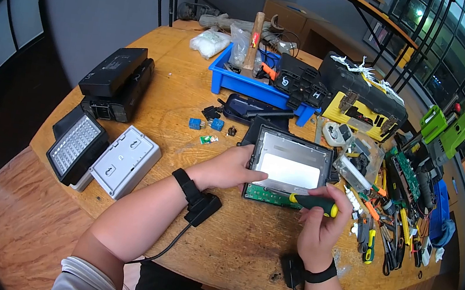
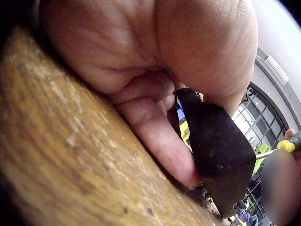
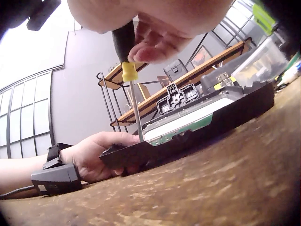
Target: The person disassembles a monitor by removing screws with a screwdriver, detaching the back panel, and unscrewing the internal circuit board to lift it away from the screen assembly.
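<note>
A black device housing lies on the wooden table in front of me, its inside facing up. Within it sit a shiny metal plate and, along the near edge, a green circuit board. My left hand grips the housing's left side, thumb over the rim and fingers low against the table. A screwdriver with a dark green and yellow handle is held in my right hand. In the right wrist view, its metal shaft points down to the housing's corner, close by the left thumb.
Left of the hands stand an LED lamp, a white case and a black box. Small blue parts lie beyond. A blue bin and black-yellow toolbox stand behind; scattered hand tools cover the right side.
</note>
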`<action>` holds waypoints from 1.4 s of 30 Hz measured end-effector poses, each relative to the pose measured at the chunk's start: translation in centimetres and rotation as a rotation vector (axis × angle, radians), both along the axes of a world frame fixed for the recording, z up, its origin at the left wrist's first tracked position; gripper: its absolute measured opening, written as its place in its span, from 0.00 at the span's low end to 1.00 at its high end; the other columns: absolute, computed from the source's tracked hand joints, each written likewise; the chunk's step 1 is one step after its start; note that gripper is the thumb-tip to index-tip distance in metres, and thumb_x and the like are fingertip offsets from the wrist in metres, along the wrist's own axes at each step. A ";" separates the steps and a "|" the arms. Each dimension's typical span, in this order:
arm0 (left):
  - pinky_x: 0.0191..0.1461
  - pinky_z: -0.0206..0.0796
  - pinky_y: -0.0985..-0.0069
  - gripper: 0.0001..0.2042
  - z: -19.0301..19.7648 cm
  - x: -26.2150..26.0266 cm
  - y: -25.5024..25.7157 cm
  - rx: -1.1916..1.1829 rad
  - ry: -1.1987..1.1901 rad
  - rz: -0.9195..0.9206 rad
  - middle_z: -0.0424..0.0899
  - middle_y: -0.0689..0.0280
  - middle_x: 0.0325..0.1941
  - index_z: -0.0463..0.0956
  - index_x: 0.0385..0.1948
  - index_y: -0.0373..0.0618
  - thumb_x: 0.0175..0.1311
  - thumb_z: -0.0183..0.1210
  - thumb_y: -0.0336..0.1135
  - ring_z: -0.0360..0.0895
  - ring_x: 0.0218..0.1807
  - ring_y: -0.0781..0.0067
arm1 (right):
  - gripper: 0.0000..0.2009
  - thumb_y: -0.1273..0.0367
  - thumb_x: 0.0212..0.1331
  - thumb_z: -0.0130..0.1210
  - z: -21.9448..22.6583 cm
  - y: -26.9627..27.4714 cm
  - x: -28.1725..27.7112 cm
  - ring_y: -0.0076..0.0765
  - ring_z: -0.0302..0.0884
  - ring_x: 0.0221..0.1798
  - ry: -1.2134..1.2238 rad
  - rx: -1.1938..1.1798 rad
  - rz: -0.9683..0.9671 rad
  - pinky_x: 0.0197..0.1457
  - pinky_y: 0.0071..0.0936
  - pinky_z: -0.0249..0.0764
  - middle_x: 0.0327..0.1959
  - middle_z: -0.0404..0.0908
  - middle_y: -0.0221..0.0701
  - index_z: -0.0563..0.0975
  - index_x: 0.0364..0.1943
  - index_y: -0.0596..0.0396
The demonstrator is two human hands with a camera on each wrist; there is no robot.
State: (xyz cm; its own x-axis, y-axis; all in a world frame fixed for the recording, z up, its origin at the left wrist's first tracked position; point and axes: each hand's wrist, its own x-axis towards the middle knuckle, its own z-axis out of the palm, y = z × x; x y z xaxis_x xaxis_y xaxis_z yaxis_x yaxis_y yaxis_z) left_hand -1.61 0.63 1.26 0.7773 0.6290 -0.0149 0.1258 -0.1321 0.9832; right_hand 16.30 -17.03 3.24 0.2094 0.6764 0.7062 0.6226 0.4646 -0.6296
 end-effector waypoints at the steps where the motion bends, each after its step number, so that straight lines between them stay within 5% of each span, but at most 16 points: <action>1: 0.31 0.73 0.80 0.26 0.1 0.0 0.0 -0.004 0.002 0.000 0.82 0.64 0.38 0.68 0.60 0.33 0.67 0.67 0.37 0.78 0.33 0.79 | 0.19 0.72 0.66 0.59 0.0 -0.1 0.2 0.37 0.76 0.49 0.040 -0.019 -0.017 0.57 0.32 0.69 0.45 0.77 0.39 0.70 0.59 0.60; 8: 0.31 0.73 0.79 0.25 1.0 -0.2 -0.3 0.020 0.066 0.023 0.82 0.64 0.37 0.69 0.57 0.33 0.66 0.68 0.39 0.79 0.32 0.79 | 0.19 0.70 0.67 0.58 1.2 -0.6 0.1 0.37 0.72 0.50 -0.100 -0.047 -0.173 0.57 0.32 0.69 0.45 0.74 0.38 0.70 0.60 0.60; 13: 0.31 0.73 0.79 0.24 0.6 -0.1 -0.2 0.016 0.062 0.028 0.83 0.64 0.37 0.70 0.56 0.33 0.66 0.68 0.39 0.79 0.32 0.79 | 0.20 0.81 0.59 0.63 0.5 0.6 -0.4 0.40 0.76 0.53 0.202 0.258 0.027 0.61 0.34 0.70 0.49 0.77 0.42 0.67 0.52 0.57; 19: 0.32 0.73 0.79 0.24 0.3 -0.1 -0.2 0.005 0.028 0.026 0.83 0.64 0.38 0.70 0.57 0.33 0.66 0.67 0.38 0.79 0.33 0.79 | 0.18 0.82 0.62 0.60 0.6 0.3 0.2 0.41 0.77 0.54 0.059 0.184 0.070 0.63 0.35 0.70 0.52 0.77 0.47 0.64 0.49 0.55; 39: 0.36 0.78 0.77 0.25 0.9 -0.2 -0.2 0.015 0.079 0.004 0.84 0.60 0.43 0.68 0.59 0.31 0.67 0.66 0.37 0.82 0.39 0.75 | 0.13 0.80 0.65 0.53 0.6 -0.2 0.1 0.38 0.76 0.53 0.170 0.128 0.089 0.62 0.34 0.68 0.51 0.76 0.47 0.63 0.48 0.56; 42: 0.32 0.73 0.79 0.24 0.5 -0.1 -0.2 0.014 0.036 0.027 0.83 0.64 0.37 0.70 0.56 0.32 0.66 0.68 0.38 0.79 0.32 0.79 | 0.13 0.80 0.65 0.53 0.5 -0.2 0.1 0.38 0.76 0.52 0.169 0.129 0.089 0.62 0.34 0.68 0.51 0.76 0.47 0.63 0.48 0.55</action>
State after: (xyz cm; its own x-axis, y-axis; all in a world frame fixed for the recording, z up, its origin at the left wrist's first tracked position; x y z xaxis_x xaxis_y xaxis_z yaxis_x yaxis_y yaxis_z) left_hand -1.73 0.45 1.81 0.7593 0.6498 -0.0332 0.1646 -0.1424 0.9760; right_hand 16.39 -17.20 3.73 0.2757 0.6041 0.7477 0.4663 0.5962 -0.6536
